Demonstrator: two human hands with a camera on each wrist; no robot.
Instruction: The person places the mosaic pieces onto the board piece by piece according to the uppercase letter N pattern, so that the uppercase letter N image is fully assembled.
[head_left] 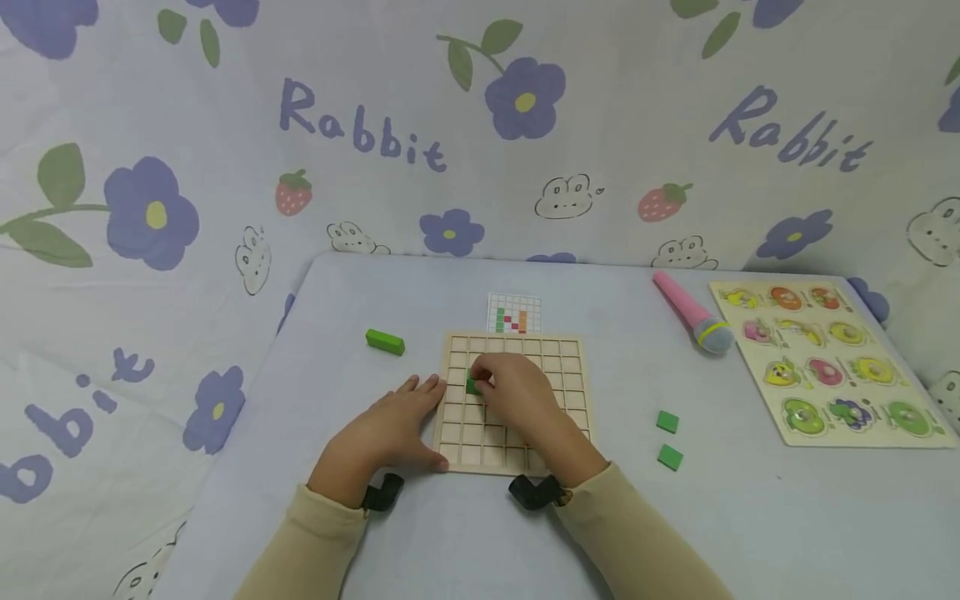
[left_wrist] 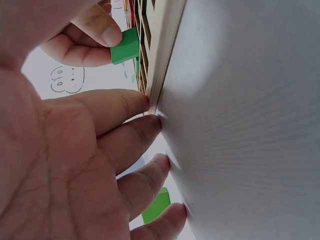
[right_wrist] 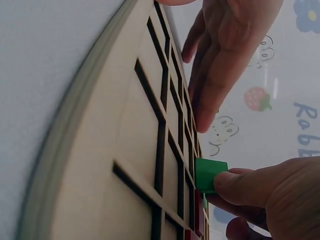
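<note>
My right hand [head_left: 519, 398] pinches a green square tile [right_wrist: 209, 172] between thumb and fingers, over the upper left part of a wooden grid board [head_left: 471, 455]. In the left wrist view the tile [left_wrist: 125, 47] stands edge-on with its lower edge right at the grid. Spread along the board's left side, my left hand [head_left: 384, 433] has its fingers extended; fingertips touch the frame and the tabletop. Red pieces [right_wrist: 198, 212] sit in the grid near the tile in the right wrist view; the right hand hides them in the head view.
A card with a coloured grid pattern [head_left: 514, 313] lies behind the board. A long green block [head_left: 386, 342] is at the back left. Two green tiles, an upper one [head_left: 667, 422] and a lower one [head_left: 670, 457], lie right, before a toy microphone [head_left: 692, 312] and fruit puzzle [head_left: 765, 367].
</note>
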